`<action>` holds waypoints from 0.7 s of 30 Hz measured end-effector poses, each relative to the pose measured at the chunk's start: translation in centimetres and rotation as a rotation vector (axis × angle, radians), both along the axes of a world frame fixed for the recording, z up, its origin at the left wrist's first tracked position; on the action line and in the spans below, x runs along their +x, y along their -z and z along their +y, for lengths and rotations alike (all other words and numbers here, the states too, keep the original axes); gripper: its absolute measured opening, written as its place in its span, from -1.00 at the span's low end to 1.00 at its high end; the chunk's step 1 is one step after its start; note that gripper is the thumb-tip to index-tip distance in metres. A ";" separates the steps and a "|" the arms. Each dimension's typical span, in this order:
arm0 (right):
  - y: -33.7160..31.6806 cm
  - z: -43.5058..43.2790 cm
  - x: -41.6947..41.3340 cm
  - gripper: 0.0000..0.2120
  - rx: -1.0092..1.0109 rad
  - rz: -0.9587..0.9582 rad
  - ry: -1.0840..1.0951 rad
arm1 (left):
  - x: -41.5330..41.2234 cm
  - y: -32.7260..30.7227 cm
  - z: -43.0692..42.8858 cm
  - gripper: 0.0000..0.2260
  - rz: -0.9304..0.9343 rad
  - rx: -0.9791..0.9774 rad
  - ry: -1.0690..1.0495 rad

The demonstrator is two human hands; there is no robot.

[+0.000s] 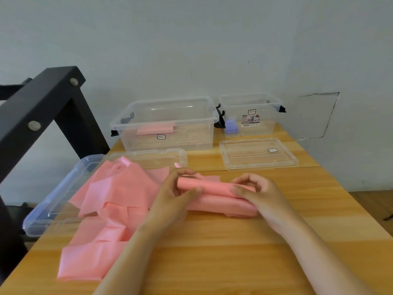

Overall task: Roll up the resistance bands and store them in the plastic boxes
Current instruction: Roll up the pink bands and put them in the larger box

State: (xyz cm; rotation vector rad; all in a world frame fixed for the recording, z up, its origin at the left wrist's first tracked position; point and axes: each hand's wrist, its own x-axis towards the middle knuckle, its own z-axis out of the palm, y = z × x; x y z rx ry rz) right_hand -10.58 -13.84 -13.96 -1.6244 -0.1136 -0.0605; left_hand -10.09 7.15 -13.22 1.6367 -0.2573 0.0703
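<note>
A pink resistance band point(214, 187) lies partly rolled into a tube at the middle of the wooden table point(223, 248). My left hand point(176, 192) pinches the roll's left end and my right hand point(253, 190) grips its right end. The loose rest of the pink band point(106, 201) spreads crumpled to the left, toward the table's front edge. Behind stands a large clear plastic box point(127, 121) holding a folded pink band point(155, 129). A smaller clear box point(274, 103) at the back right holds a purple band point(230, 126).
One clear lid point(49, 209) lies at the left under the loose band, hanging over the table edge. A second lid point(258, 154) lies in front of the small box. A black metal frame point(38, 107) rises at the left. The wall is close behind the boxes.
</note>
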 end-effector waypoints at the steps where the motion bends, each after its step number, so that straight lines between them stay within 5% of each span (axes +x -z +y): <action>1: -0.2 -0.1 -0.1 -0.87 0.018 -0.015 0.004 | 0.0 0.1 0.0 -0.81 0.018 0.039 0.030; 4: -0.6 -0.5 -0.2 -0.80 0.084 -0.032 -0.014 | 0.2 0.6 0.4 -0.87 0.000 0.171 0.102; 7: -0.3 -0.3 -0.1 -0.72 0.067 0.035 -0.022 | 0.5 0.9 0.6 -0.81 -0.031 0.109 0.084; 11: 0.0 0.2 -0.2 -0.87 0.106 0.073 -0.031 | 0.2 0.3 0.4 -0.66 0.068 -0.053 0.125; 14: -0.4 -0.2 -0.1 -0.78 0.061 -0.029 -0.019 | -0.3 -0.2 0.4 -0.78 0.168 0.123 0.168; 17: -0.3 -0.4 -0.1 -0.69 0.090 -0.021 -0.076 | 0.0 -0.1 0.3 -0.95 0.056 0.133 0.068; 21: 0.1 -0.3 0.0 -0.71 0.021 0.068 -0.073 | -0.1 -0.3 0.1 -0.78 -0.045 0.038 -0.003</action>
